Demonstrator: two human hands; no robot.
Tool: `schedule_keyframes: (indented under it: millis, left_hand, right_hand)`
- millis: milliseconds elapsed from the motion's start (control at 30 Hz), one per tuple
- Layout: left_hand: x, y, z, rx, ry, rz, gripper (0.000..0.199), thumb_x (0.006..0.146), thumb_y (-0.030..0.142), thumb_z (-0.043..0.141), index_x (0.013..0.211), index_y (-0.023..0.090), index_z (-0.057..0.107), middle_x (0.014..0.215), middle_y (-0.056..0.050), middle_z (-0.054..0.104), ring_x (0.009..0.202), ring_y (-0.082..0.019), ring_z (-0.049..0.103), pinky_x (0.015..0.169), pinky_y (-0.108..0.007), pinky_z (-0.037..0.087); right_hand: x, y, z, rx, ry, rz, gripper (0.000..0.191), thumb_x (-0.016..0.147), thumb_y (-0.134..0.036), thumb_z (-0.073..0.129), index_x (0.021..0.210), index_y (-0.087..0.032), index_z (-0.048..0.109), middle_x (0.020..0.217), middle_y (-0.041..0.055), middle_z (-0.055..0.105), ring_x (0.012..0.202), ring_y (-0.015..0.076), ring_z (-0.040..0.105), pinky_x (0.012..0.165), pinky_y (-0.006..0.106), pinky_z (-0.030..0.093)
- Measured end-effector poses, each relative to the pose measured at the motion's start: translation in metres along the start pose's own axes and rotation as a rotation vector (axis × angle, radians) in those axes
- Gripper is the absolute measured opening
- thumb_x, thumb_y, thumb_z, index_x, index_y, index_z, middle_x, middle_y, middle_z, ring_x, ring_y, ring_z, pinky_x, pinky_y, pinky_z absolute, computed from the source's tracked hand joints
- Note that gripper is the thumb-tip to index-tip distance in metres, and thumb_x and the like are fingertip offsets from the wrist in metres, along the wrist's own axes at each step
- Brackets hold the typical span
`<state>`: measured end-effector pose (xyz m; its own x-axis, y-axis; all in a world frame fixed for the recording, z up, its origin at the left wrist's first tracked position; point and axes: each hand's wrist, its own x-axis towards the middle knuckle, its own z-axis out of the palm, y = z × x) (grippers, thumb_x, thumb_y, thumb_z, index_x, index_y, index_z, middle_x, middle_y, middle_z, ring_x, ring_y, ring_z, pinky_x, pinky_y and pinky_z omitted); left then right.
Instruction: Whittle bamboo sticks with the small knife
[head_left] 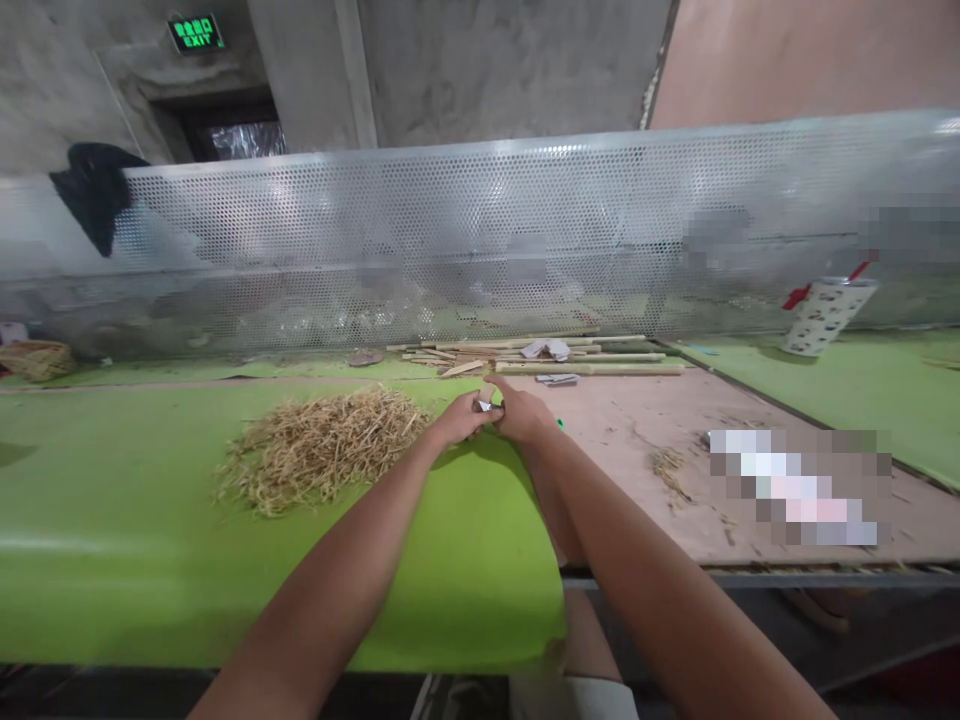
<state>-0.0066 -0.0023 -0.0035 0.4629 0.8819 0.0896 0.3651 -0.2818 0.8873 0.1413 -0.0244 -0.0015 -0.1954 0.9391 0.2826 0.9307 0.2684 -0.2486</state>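
Observation:
Over the near middle of the worktable, my left hand (pixel 456 420) and my right hand (pixel 523 412) meet with their fingers closed. Between the fingertips is a small shiny piece (pixel 486 406), which looks like metal, and both hands grip around it. Just above it shows a short flat tan piece (pixel 486 393); which hand has it I cannot tell. To the left of my left hand lies a heap of thin straw-coloured shavings (pixel 322 445) on a green sheet (pixel 480 560). The sheet's right side hangs loosely under my forearms.
Behind my hands lie several bamboo sticks (pixel 592 368) and crumpled paper scraps (pixel 546 349), before a perforated metal screen (pixel 450 230). A patterned tumbler (pixel 829 318) with a red straw stands at right. A woven basket (pixel 36 360) sits far left. Pinkish board (pixel 637 520) carries scattered shavings and a blurred-out item.

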Motion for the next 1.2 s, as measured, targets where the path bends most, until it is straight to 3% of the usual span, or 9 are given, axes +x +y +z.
schedule_keyframes:
  millis: [233,567,933,1067,1200]
  left_hand:
    - [0.007,-0.006,0.001,0.035,-0.001,0.024,0.029,0.075,0.039,0.061,0.092,0.017,0.05,0.054,0.007,0.042,0.04,-0.006,0.035,0.042,-0.021,0.026]
    - [0.006,0.001,0.001,0.139,0.112,0.119,0.038,0.07,0.052,0.06,0.065,0.017,0.048,0.052,0.005,0.042,0.047,-0.008,0.034,0.05,-0.024,0.025]
    - [0.014,-0.008,0.001,0.125,0.176,0.021,0.041,0.072,0.057,0.054,0.066,0.017,0.051,0.05,0.004,0.043,0.043,-0.008,0.035,0.047,-0.024,0.023]
    - [0.012,-0.006,0.0,0.059,0.196,-0.033,0.033,0.072,0.049,0.058,0.071,0.017,0.05,0.051,0.004,0.045,0.043,-0.008,0.036,0.046,-0.023,0.023]
    - [0.009,-0.002,-0.004,-0.021,0.216,-0.115,0.021,0.075,0.025,0.054,0.094,0.019,0.049,0.058,0.004,0.048,0.043,-0.008,0.04,0.045,-0.022,0.027]
  right_hand:
    - [0.003,0.002,0.001,-0.027,-0.03,0.013,0.063,0.085,-0.028,0.045,0.144,-0.021,0.028,0.105,0.0115,0.068,0.093,0.0254,0.063,0.072,0.03,0.042]
    - [0.003,0.0,-0.001,-0.063,0.013,0.028,0.041,0.086,-0.023,0.042,0.126,-0.026,0.049,0.1,0.0077,0.069,0.091,0.0238,0.064,0.072,0.03,0.042]
    - [0.004,-0.008,-0.002,-0.112,0.07,0.09,0.035,0.09,-0.025,0.036,0.119,-0.03,0.055,0.096,0.0068,0.069,0.087,0.0233,0.064,0.07,0.03,0.042]
    - [0.004,-0.002,-0.003,-0.093,0.105,0.163,0.036,0.091,-0.024,0.035,0.121,-0.029,0.054,0.101,0.0074,0.068,0.09,0.0224,0.063,0.071,0.03,0.041]
    - [0.003,0.008,-0.005,-0.019,0.142,0.248,0.04,0.088,-0.024,0.039,0.127,-0.028,0.048,0.098,0.0073,0.069,0.089,0.023,0.063,0.071,0.03,0.041]
